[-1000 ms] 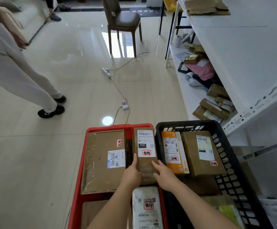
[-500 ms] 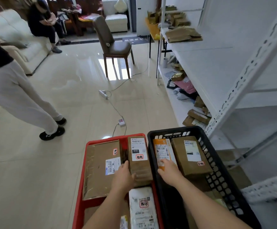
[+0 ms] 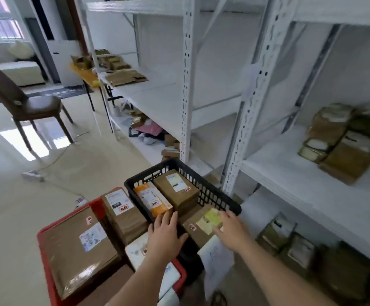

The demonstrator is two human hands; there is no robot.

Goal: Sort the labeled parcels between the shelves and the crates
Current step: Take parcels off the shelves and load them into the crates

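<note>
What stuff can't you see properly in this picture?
Only the head view exists.
- Printed words on the parcel labels, like the orange parcel: too small and blurred to read.
- Parcels on the right shelf: smeared by motion blur.
- The black crate floor: hidden by parcels and both hands.
- The white parcel in the red crate: partly covered by the left hand.
- What the right hand touches: unclear.

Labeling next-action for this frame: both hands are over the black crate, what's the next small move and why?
Probably close both hands on the brown parcel with the yellow label and lift it out. The right hand already lies open on its label and the left hand reaches open at its other side, inside the black crate.
</note>
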